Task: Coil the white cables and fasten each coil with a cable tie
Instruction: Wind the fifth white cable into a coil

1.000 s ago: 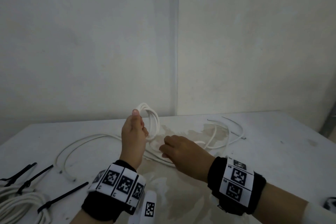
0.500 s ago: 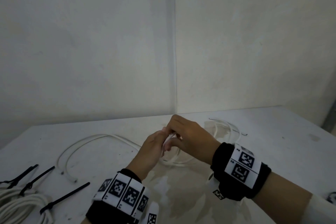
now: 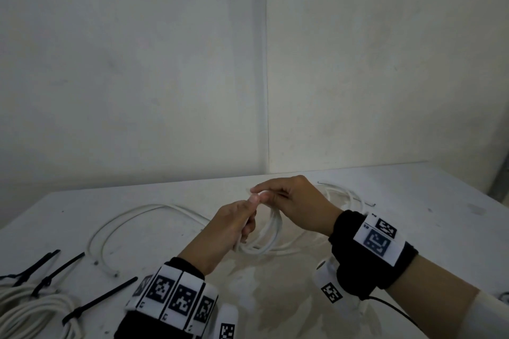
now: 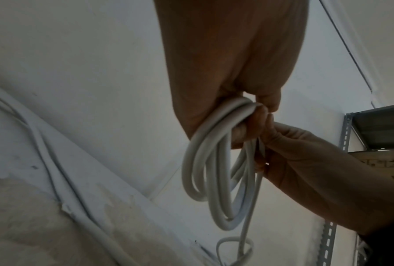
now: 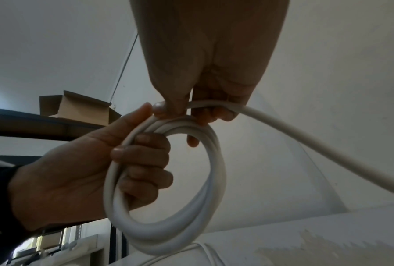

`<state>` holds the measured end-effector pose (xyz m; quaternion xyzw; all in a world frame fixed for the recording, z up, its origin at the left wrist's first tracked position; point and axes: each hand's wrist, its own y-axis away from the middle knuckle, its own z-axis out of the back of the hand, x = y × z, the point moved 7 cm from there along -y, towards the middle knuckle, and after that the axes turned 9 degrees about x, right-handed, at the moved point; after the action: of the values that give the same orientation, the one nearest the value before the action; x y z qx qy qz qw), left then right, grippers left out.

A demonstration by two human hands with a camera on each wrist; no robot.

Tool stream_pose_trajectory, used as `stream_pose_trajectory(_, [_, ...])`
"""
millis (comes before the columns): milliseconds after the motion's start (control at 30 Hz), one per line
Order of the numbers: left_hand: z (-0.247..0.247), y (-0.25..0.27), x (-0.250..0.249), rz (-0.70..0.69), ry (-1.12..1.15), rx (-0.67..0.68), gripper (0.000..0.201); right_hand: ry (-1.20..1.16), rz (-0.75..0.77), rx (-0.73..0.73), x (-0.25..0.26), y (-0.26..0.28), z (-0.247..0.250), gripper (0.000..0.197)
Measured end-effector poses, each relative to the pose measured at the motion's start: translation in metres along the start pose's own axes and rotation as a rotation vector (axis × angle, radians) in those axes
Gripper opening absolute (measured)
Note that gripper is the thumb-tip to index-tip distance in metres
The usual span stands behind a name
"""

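Observation:
My left hand (image 3: pixel 239 217) grips a small coil of white cable (image 3: pixel 272 231) above the table, fingers curled through its loops (image 5: pixel 214 171). My right hand (image 3: pixel 289 198) meets it at the top of the coil and pinches the cable's free strand (image 5: pixel 305 140) between thumb and fingers. In the left wrist view the loops (image 4: pixel 203 162) hang below my left hand (image 4: pixel 248 111), with my right hand (image 4: pixel 294 153) beside them. The rest of this cable (image 3: pixel 344 195) lies on the table behind my right hand. Three black cable ties (image 3: pixel 102 300) lie at the front left.
Another loose white cable (image 3: pixel 132 217) curves over the white table (image 3: pixel 413 215) at the left. A coiled white cable (image 3: pixel 27 308) sits at the front left corner by the ties. Walls close off the far side. A metal shelf (image 4: pixel 383 126) stands off to the right.
My right hand rose from the table with the cable strand and joined my left hand at the coil's top. My left hand tipped forward and lowered the coil.

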<state>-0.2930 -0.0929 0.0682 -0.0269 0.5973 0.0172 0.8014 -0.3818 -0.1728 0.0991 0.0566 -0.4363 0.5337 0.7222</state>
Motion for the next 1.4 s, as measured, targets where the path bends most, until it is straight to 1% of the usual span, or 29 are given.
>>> stream_pose_trajectory(67, [-0.003,0.0,-0.002,-0.016,0.044,0.009,0.042,0.007,-0.005,-0.012,0.003,-0.002,0.0,0.018])
stream_pose_trajectory(200, [-0.004,0.0,-0.003,-0.007,0.29,-0.015,0.039,-0.057,-0.05,-0.005,0.001,-0.004,0.003,0.018])
stream_pose_trajectory(233, [-0.003,0.0,-0.003,-0.005,0.331,-0.024,0.039,-0.068,-0.077,0.012,-0.002,-0.004,0.003,0.021])
stream_pose_trajectory(300, [0.001,0.001,-0.005,-0.006,0.404,-0.044,0.04,-0.071,-0.146,0.065,-0.008,-0.002,0.001,0.036])
stream_pose_trajectory(367, [0.006,0.002,-0.006,-0.028,0.457,-0.085,0.04,-0.136,-0.217,0.131,-0.011,0.001,-0.004,0.046])
stream_pose_trajectory(433, [0.012,0.003,-0.005,-0.052,0.504,-0.136,0.039,-0.195,-0.257,0.18,-0.008,0.003,-0.009,0.048])
stream_pose_trajectory(467, [0.015,0.003,-0.004,-0.057,0.523,-0.159,0.038,-0.181,-0.258,0.183,-0.007,0.003,-0.01,0.045])
stream_pose_trajectory(600, [0.018,0.003,0.004,-0.051,0.567,-0.201,0.039,0.008,-0.229,0.123,-0.003,-0.004,-0.009,0.034])
stream_pose_trajectory(767, [0.013,0.006,0.007,-0.032,0.569,-0.199,0.041,0.03,-0.228,0.041,-0.004,-0.001,-0.013,0.035])
stream_pose_trajectory(933, [0.007,0.007,0.002,-0.041,0.459,-0.209,0.029,0.049,-0.236,-0.04,-0.005,0.002,-0.011,0.039])
stream_pose_trajectory(1033, [0.007,0.007,0.003,-0.028,0.406,-0.248,0.029,0.075,-0.231,-0.053,0.0,0.003,-0.01,0.041])
stream_pose_trajectory(1100, [0.007,0.009,0.003,-0.023,0.349,-0.27,0.03,0.118,-0.22,-0.051,0.004,0.003,-0.009,0.047])
stream_pose_trajectory(1133, [0.008,0.011,0.004,-0.022,0.285,-0.282,0.031,0.143,-0.217,-0.047,0.005,0.003,-0.008,0.05])
stream_pose_trajectory(1233, [0.014,0.017,0.001,-0.052,-0.022,-0.326,0.035,0.194,-0.214,-0.025,0.006,0.003,-0.008,0.053])
stream_pose_trajectory(1300, [0.018,0.02,-0.003,-0.094,-0.153,-0.328,0.033,0.205,-0.213,-0.015,0.006,0.004,-0.008,0.053])
stream_pose_trajectory(1400, [0.021,0.022,-0.006,-0.091,-0.322,-0.307,0.034,0.195,-0.218,-0.005,0.005,0.004,-0.009,0.053])
